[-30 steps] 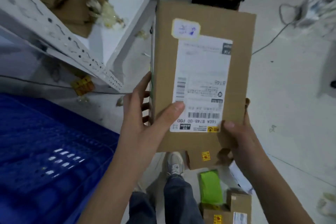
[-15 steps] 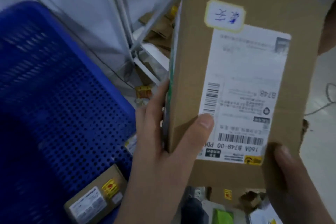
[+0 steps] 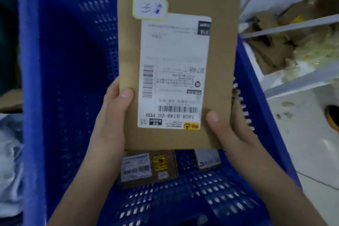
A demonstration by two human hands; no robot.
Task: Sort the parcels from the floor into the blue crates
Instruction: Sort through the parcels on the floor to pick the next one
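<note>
1. The left hand (image 3: 110,124) is gripping the lower left edge of a cardboard parcel (image 3: 176,57), thumb lying on its face, fingers curled behind.
2. The right hand (image 3: 231,134) is gripping the lower right corner the same way, thumb pressing beside the label.
3. The parcel is hanging above a blue crate (image 3: 73,79), not touching it.
4. Two small boxes (image 3: 148,169) are lying on the crate's perforated bottom.
5. A white shelf (image 3: 293,24) holding cardboard scraps is standing to the right, above pale floor (image 3: 302,143).
6. The parcel is showing a white shipping label (image 3: 174,71) with barcodes and a handwritten sticker (image 3: 150,7).
</note>
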